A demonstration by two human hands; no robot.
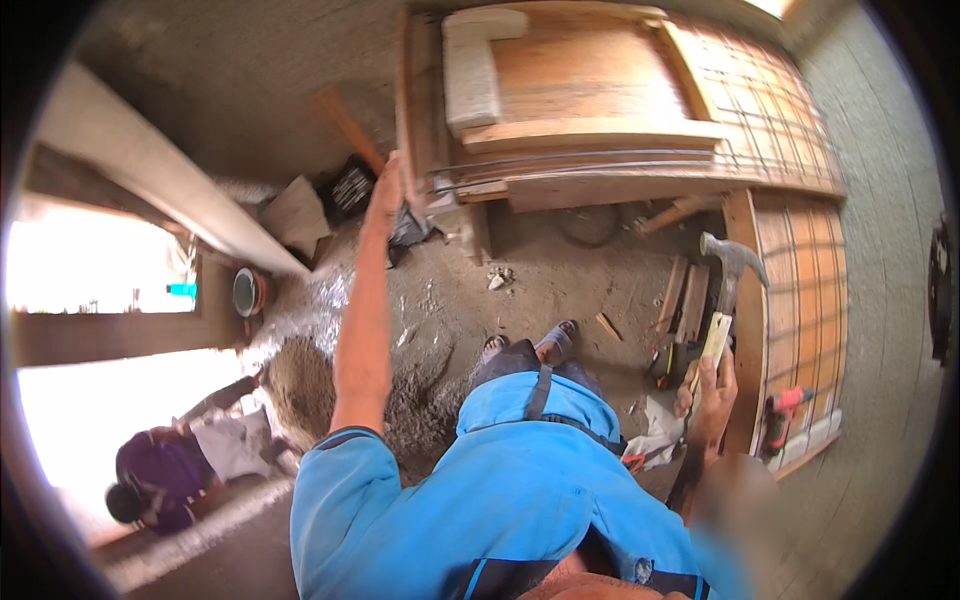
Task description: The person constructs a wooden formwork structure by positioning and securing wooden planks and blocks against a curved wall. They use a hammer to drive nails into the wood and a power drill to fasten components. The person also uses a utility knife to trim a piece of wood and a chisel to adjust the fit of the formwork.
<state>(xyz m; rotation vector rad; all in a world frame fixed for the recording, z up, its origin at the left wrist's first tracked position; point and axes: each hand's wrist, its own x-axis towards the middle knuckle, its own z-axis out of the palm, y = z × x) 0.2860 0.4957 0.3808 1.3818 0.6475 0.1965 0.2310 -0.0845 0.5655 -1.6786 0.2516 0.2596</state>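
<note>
My left arm stretches forward, and my left hand (384,195) is beside the near left corner of a raised wooden frame (590,135). Its fingers look straight, seen edge-on and slightly blurred; whether they touch the frame I cannot tell. An orange-brown wooden strip (347,128) runs up to the fingertips, with no clear grip on it. On the right, my right hand (712,392) is closed round a claw hammer (733,268), head pointing away from me. A pale, flat strip (715,338) lies along the hammer's handle in the same hand.
A red-and-black power drill (785,415) rests on the wooden panel with metal bars (797,290) at right. Wet mortar (425,410) and a bucket (248,292) are at left. Another person (175,465) bends over there. Wood offcuts (685,300) lie beneath the hammer.
</note>
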